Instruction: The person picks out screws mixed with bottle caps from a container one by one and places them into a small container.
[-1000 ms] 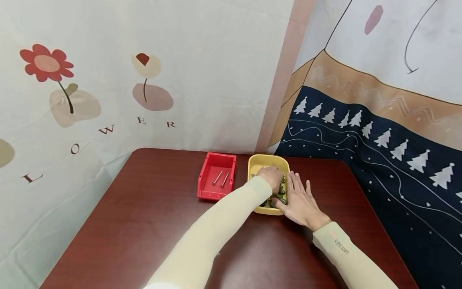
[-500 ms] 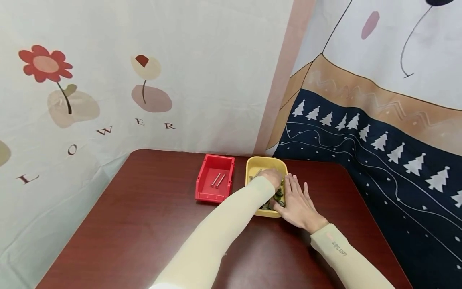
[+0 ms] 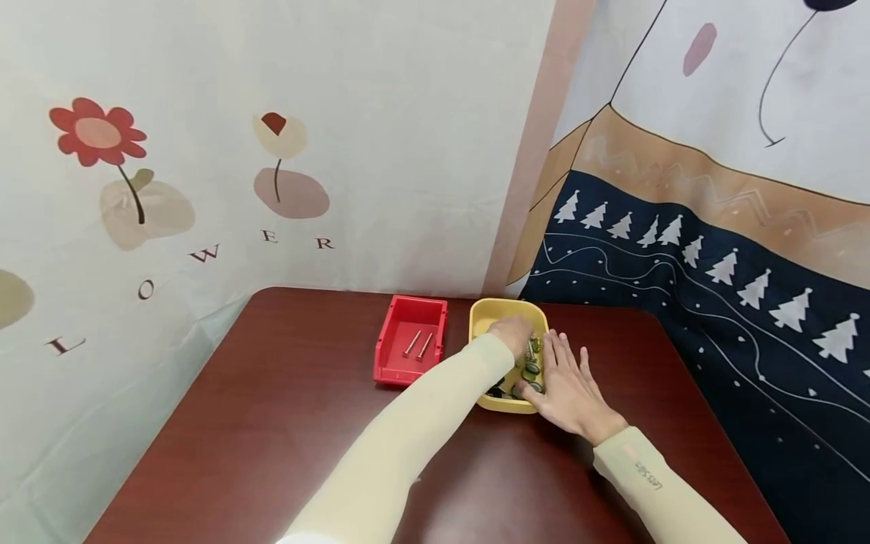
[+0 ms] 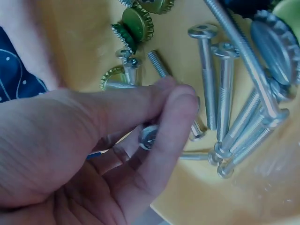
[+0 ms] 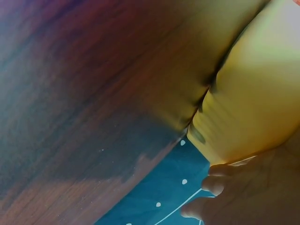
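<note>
My left hand reaches down into the yellow box. In the left wrist view, its thumb and fingers pinch together around a bolt, whose round head shows under the thumb while its shank is hidden. Around the fingers lie several silver bolts and crimped bottle caps, some green, some grey. My right hand rests along the box's right side with its fingers straight and its thumb over the front corner. The right wrist view shows that hand against the box's outer wall.
A red bin stands left of the yellow box, with two bolts lying in it. Both containers sit near the back edge of the dark red-brown table. Printed cloth hangs behind and to the right.
My left hand has shifted slightly inside the yellow box, baring more bolts and caps on its right side. The right hand keeps its place. The head view has tilted a little.
</note>
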Available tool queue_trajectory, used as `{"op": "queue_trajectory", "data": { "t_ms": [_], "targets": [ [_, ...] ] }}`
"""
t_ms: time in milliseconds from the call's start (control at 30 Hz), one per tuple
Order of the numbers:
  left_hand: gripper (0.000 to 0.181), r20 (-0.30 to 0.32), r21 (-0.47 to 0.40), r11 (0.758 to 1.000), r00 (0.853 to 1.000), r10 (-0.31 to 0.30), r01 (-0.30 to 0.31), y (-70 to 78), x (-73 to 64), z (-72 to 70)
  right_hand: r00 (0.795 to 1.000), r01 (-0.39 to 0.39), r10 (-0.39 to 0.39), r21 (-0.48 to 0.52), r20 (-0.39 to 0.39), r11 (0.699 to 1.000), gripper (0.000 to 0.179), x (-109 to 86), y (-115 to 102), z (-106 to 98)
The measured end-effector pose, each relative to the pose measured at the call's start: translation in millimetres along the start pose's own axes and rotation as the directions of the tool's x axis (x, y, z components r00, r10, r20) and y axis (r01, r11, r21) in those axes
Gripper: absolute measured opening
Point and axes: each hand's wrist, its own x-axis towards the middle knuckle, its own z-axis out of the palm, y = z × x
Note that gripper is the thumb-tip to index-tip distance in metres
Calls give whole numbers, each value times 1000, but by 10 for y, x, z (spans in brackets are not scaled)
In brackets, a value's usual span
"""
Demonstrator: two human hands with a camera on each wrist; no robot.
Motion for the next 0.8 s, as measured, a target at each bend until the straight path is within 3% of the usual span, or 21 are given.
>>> {"op": "queue_trajectory", "data": {
  "t_ms": [133, 233, 333, 500, 633, 800],
  "targets": [
    [23, -49, -51, 997, 997, 57, -60, -91, 14, -63, 1000, -3, 3, -4, -2, 1000, 109, 1, 25, -21],
    [19, -36, -119, 992, 999, 37, -41, -119, -44, -138, 1000, -5, 5, -10, -4, 1000, 109, -11, 56, -19],
    [23, 19, -204, 979, 1000, 2, 2, -108, -314, -385, 1000, -5, 5, -11, -7, 1000, 109, -15, 78, -26],
    [58, 93, -359, 933, 996, 5, 28, -138, -910, -897, 1000, -10, 10, -20, 1, 1000, 111, -18, 77, -28],
    [56, 82, -445, 895, 997, -4, 40, -246, -1075, -1026, 1000, -13, 13, -24, -4, 1000, 112, -19, 46, -33],
    [45, 63, -555, 830, 998, -25, 56, -430, -1159, -1037, 1000, -6, 6, -9, -1, 1000, 111, -19, -10, -8]
  ]
}}
